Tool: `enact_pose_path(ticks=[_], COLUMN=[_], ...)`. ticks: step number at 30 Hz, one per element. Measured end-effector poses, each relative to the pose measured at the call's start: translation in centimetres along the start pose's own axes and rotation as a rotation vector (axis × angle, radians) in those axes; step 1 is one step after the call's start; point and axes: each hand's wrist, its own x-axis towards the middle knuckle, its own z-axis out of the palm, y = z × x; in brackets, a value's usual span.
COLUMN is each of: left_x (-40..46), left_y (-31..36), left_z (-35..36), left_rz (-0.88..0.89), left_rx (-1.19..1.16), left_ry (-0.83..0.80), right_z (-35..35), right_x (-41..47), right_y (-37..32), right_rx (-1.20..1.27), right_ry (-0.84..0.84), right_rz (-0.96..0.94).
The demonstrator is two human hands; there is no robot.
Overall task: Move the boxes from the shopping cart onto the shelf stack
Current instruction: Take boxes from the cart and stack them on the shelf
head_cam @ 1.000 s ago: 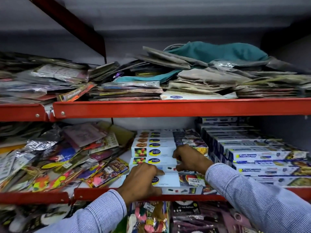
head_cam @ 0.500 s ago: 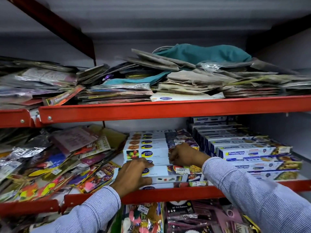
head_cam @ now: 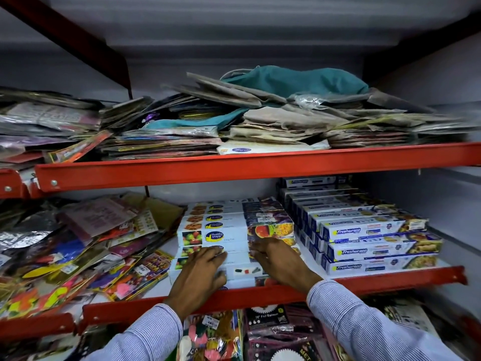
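— Two hands on the middle shelf: how does each one sit?

— Left hand (head_cam: 201, 273), from a striped sleeve (head_cam: 145, 334) at 7 o'clock, lies palm-down with fingers spread and flat on the top face of the front white box (head_cam: 238, 270); nothing is clasped. Right hand (head_cam: 279, 260), from a matching sleeve at 5 o'clock, presses extended fingers against the right end of the same low boxes, also unclasped, with fingertips touching the printed food panel.

— Location of the boxes?

— Stack of white "Healthy wraps" boxes (head_cam: 234, 227), centre of view, on the middle shelf just behind its red front rail (head_cam: 260, 294). Rows step back and upward toward 12 o'clock; the front box lies lowest, closest to the rail, under both hands.

— Neighbouring stock?

— At 3 o'clock, just beside the stack: blue-and-white Freshwrapp boxes (head_cam: 377, 246), laid lengthwise in tiers. At 9 o'clock: loose colourful foil packets (head_cam: 78, 254), overlapping and tilted. Upper shelf, 12 o'clock: flat grey and brown folded bags (head_cam: 273, 118) topped by a teal cloth bag (head_cam: 294, 80), above a red rail. Lower shelf, 6 o'clock: balloon packets (head_cam: 276, 324), partly hidden by the sleeves.

— Shopping cart?

— Out of frame.
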Motion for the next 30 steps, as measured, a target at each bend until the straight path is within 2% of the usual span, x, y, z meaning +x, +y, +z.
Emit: enact_pose_path(ticks=[24, 30], left_x=[-0.4, -2.1], left_y=[0.3, 1.7], left_z=[0.6, -0.4], left_rz=[0.017, -0.02], left_rx=[0.058, 0.207], left_ry=[-0.006, -0.021], right_z=[-0.3, -0.6], right_x=[-0.6, -1.8], right_y=[-0.2, -1.3], right_rx=[0.027, 0.011], right_ry=[-0.03, -0.029], right_rz=[0.049, 0.065])
